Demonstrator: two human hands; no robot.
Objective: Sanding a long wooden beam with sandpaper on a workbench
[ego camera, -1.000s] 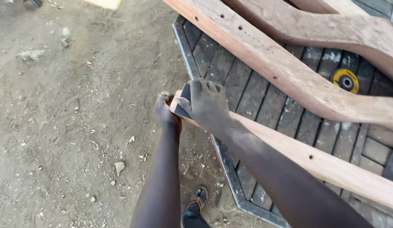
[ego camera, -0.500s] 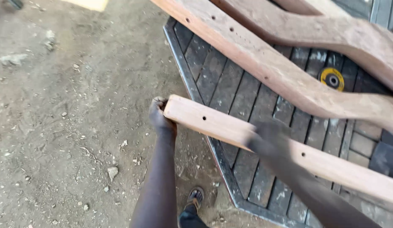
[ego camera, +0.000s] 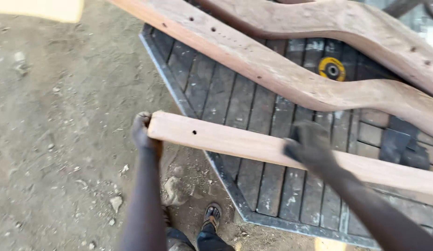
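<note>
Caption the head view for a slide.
Left hand grips the end of a wooden rail, right hand pressing on it.

Packages, signs, screens: none before me. Labels: one, a round yellow label with a dark ring about the centre hole, on the face of a disc [ego camera: 332, 69] lying flat on the dark slatted desk [ego camera: 211, 88], between two curved timbers.
</note>
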